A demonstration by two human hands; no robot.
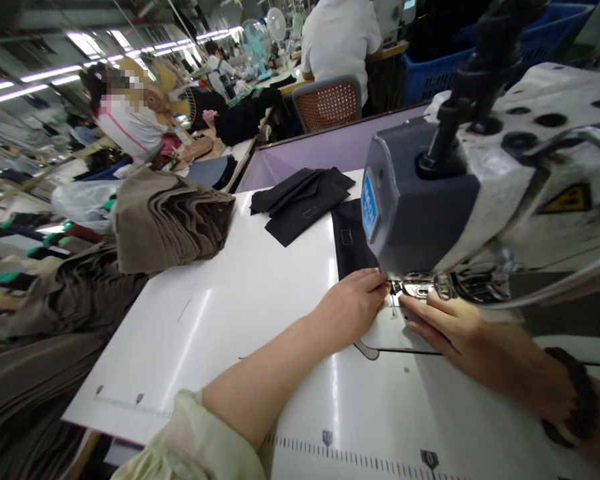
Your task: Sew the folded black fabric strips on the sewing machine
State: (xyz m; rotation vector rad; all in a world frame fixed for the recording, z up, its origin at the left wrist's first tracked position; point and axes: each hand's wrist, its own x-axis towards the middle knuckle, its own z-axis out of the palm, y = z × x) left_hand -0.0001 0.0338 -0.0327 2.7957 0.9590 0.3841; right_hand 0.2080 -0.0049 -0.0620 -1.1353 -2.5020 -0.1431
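Observation:
A black fabric piece (347, 233) with a small stitched rectangle lies on the white table beside the head of a sewing machine (420, 193). At its near edge, by the presser foot (397, 287), my left hand (355, 307) has its fingers together and bent down on the fabric. My right hand (455, 327) rests on the other side of the foot, its fingers stretched out towards the needle plate (395, 323). Both sets of fingertips are close to the needle area. The machine head hides part of the fabric, and what lies under my right fingertips is unclear.
Several folded black pieces (305, 200) lie farther back on the white table (220, 320). A thick stack of brown-grey fabric (170, 220) sits at the left edge. Beyond a low lilac partition (300, 153), a person in white (337, 47) sits on a chair (327, 107) near a blue crate (430, 77).

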